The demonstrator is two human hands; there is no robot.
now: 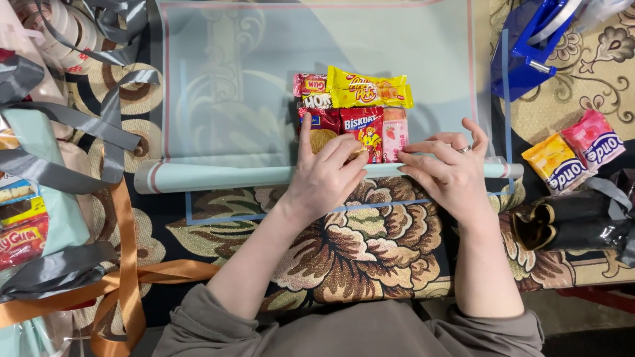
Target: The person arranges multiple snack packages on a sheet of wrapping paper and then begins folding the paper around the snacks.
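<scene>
A sheet of translucent pale blue wrapping film (231, 79) lies unrolled over a floral cloth, its rolled-up end (218, 177) running left to right near me. On the film sits a stack of snack packets (357, 109): yellow on top, red and pink below. My left hand (324, 175) rests on the roll, its fingers touching the near edge of the packets. My right hand (450, 168), with a ring on one finger, presses on the roll just right of the packets. Neither hand is closed around anything.
A blue tape dispenser (529, 46) stands at the back right. A yellow packet (554, 162) and a pink packet (594, 139) lie right, above black bags (575, 221). Grey ribbon (73, 125), orange ribbon (126, 264), more snacks (23, 228) and tape rolls (59, 26) crowd the left.
</scene>
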